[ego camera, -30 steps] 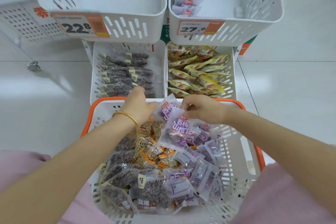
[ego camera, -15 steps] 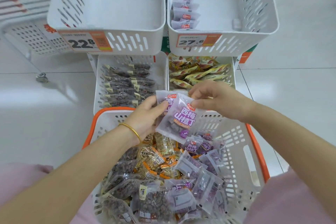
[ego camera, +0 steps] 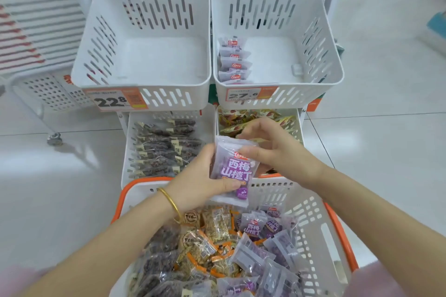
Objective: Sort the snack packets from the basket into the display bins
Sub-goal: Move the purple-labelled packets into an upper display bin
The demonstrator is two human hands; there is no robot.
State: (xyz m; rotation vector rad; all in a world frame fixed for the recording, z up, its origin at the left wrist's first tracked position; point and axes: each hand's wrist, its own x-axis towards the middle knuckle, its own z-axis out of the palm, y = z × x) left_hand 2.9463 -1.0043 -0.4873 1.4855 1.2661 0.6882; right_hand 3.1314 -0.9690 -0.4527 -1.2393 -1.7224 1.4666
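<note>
My left hand (ego camera: 198, 176) and my right hand (ego camera: 275, 149) both grip stacked purple snack packets (ego camera: 235, 171), upright above the far rim of the orange-rimmed white basket (ego camera: 337, 229). The basket holds several purple, orange and dark packets (ego camera: 217, 248). Ahead, the upper right bin (ego camera: 313, 31) has a row of purple packets (ego camera: 233, 60) along its left side. The upper left bin (ego camera: 149, 31) holds nothing. The lower left bin (ego camera: 125, 152) holds dark packets, and the lower right bin (ego camera: 299, 132) holds yellow ones, partly hidden by my right hand.
Price tags (ego camera: 115, 101) hang on the fronts of the upper bins. A white perforated rack on a caster wheel (ego camera: 54, 138) stands at the left. Pale tiled floor (ego camera: 386, 152) surrounds the bin stand. Shelving with goods rises behind it.
Both hands lifted the purple packets out of the basket and brought them together into one stack, moving up and forward. The view tilted upward, showing the upper bins fully.
</note>
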